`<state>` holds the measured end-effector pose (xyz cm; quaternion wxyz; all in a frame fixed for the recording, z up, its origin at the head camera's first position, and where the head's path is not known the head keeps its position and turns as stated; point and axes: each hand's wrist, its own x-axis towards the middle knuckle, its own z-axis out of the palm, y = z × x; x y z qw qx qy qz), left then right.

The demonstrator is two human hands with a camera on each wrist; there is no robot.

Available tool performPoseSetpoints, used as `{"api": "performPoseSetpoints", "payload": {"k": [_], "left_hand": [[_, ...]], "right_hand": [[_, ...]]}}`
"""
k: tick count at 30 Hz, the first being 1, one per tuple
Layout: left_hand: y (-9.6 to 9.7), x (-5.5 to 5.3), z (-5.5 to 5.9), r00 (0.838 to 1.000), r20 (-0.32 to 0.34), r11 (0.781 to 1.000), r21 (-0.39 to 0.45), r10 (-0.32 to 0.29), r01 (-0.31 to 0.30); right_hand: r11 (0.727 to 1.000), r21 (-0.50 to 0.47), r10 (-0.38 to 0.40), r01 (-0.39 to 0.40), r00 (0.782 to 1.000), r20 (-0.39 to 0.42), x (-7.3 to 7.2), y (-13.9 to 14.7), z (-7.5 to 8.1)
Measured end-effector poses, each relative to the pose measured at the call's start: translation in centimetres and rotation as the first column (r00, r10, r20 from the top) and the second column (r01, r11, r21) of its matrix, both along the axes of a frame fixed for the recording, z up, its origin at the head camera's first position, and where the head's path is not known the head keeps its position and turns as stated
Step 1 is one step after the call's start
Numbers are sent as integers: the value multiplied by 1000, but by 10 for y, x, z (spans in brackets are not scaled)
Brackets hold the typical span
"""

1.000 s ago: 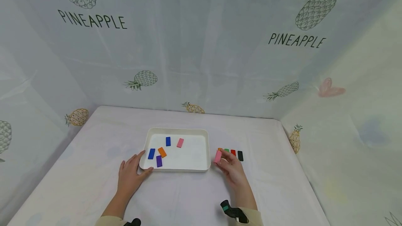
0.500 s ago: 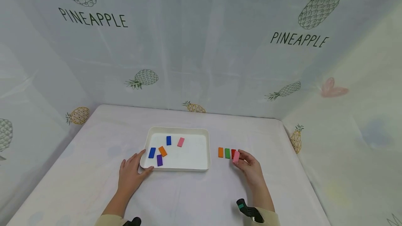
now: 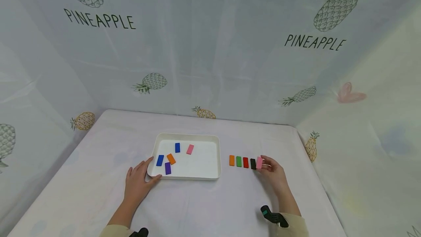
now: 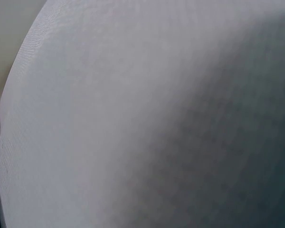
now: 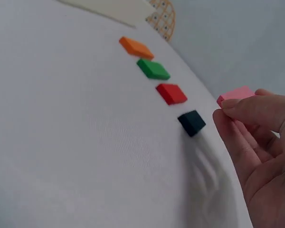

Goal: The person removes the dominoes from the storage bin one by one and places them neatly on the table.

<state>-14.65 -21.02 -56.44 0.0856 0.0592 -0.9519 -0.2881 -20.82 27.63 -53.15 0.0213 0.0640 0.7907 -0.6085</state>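
The right hand (image 3: 274, 174) pinches the pink block (image 3: 259, 162) between its thumb and the fingers; the grip is narrow, only as wide as the block, and it looks sure. The pink block sits at the ends of these fingers, a good part of it showing free, and in the right wrist view it is raised above the table (image 3: 197, 204), not lying on it.

Just beside it, on the left, the black block (image 3: 253, 164) ends a row on the table. Going further left come the red block (image 3: 246, 162), the green block (image 3: 239, 161) and the orange block (image 3: 231, 160), with small gaps between them.

I judge that the step in hand is to bring the pink block to the right end of this row. The next move would call for lowering it flat, in line with the others, without pushing the black block, and then for opening the fingers.

Left of the row is the tray (image 3: 184, 178). Inside lie two blue blocks (image 3: 177, 147), another pink one, another orange one and the purple block (image 3: 168, 168). At its near left corner, the left hand (image 3: 136, 183) spreads thumb and forefinger to touch the rim; it grips no block.
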Motion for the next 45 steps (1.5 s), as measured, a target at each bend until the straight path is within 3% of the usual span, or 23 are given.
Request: {"api": "performPoseSetpoints", "payload": {"k": [9, 17, 23, 37, 45], "left_hand": [[1, 0, -4, 1000, -19, 1000, 9, -5, 5], [0, 0, -3, 999, -40, 1000, 2, -7, 7], [-2, 1, -2, 1000, -31, 1000, 9, -5, 6], [0, 1, 0, 1000, 0, 1000, 7, -3, 3], [2, 0, -3, 999, -33, 1000, 4, 6, -6]], "right_hand": [[974, 223, 59, -47, 997, -48, -1, 18, -5], [981, 189, 47, -49, 999, 13, -7, 27, -17], [970, 223, 91, -94, 996, 26, -15, 28, -16], [967, 223, 109, -126, 990, 91, -21, 30, -17], [969, 226, 69, -97, 989, 128, -22, 30, -16]]}}
